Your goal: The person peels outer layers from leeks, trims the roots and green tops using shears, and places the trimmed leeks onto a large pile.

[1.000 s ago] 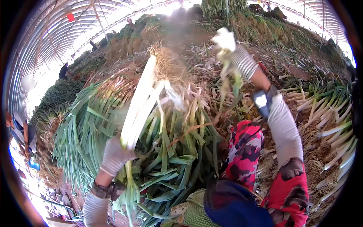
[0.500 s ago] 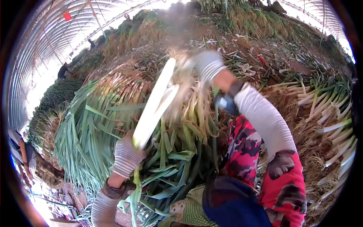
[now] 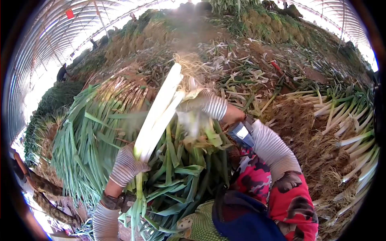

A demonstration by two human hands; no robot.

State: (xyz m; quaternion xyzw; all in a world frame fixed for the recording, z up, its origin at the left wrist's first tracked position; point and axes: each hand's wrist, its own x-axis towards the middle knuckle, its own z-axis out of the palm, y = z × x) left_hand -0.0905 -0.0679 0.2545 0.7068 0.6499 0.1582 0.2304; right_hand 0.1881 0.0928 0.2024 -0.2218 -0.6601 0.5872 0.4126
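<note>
My left hand (image 3: pixel 128 164), in a striped grey-white glove, is closed around two leeks (image 3: pixel 157 114) where the white shafts turn green. They point up and away, with fine roots at the top and green leaves hanging below the fist. My right hand (image 3: pixel 205 105), gloved alike, is beside the upper shafts, its fingers partly blurred. It appears closed on a pale outer leaf (image 3: pixel 190 94) close to the roots. A blurred pale strip hangs beneath this hand. Under both hands lies a heap of leeks with broad green leaves (image 3: pixel 177 186).
A large bundle of leeks (image 3: pixel 86 138) lies at left. More leeks (image 3: pixel 354 140) with brown roots are piled at right. Leaf scraps (image 3: pixel 251 78) litter the ground ahead. Another person (image 3: pixel 62 73) is far left; a person's arm (image 3: pixel 22 166) shows at the left edge.
My right hand has come down and toward me from the root end, alongside the shafts. My left hand still grips the leeks, slightly lower and further left in view.
</note>
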